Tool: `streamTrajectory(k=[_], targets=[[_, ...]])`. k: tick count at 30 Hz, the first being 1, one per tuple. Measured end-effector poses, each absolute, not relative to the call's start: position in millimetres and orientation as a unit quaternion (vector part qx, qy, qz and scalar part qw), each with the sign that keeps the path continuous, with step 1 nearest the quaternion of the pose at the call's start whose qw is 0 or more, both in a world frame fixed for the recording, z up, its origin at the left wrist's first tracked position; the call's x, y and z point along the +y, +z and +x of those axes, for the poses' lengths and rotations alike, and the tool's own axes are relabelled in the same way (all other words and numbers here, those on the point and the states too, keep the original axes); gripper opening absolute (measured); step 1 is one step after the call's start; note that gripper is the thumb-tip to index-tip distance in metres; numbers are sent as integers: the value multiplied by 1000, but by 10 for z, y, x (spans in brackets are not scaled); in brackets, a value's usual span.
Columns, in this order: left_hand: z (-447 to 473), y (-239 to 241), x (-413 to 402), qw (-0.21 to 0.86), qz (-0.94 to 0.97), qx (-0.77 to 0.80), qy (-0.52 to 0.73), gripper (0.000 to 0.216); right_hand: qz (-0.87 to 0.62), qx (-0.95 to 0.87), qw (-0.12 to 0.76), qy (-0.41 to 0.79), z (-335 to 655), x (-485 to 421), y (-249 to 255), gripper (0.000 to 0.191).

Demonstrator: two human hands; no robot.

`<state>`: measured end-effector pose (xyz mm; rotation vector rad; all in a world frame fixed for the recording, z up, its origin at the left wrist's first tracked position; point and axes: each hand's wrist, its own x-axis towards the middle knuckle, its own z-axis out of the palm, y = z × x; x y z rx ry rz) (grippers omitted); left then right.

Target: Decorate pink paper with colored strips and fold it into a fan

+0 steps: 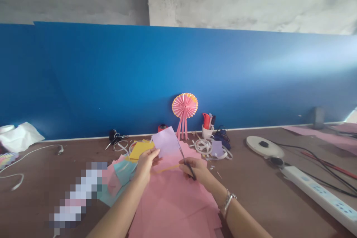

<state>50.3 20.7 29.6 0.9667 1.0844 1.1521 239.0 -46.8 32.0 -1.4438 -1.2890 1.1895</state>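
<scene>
A sheet of purple paper is pinched in my left hand, its lower left edge between thumb and fingers. My right hand is closed around a pair of scissors, whose blades point up along the right edge of the purple sheet. Whether the blades are apart cannot be made out. Beneath both hands lies a large pile of pink paper. A thin yellow strip lies between the hands. To the left are yellow paper and light blue paper.
A pink folded-paper rosette leans on the blue partition. Near it are a white cup of tools, coiled white strips and keys. A power strip and a round white base stand right.
</scene>
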Motion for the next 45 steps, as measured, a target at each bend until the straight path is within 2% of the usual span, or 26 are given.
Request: streamTrajectory(k=[10,23,31,45], targets=[[508,331,191,588,436,465,498,26,-520,-514,443,518,2437,-468,311,43],[513,357,143,585,458,469,477,22,-529,-500,452,516,2412,-468,330,44],[538,370,109,592,481,461,453,21,-538,-504,473,482,2441,-434,277,36],[555,349,95,604,485,460,435,23,-562,-488,488,455,2395,-437,311,37]])
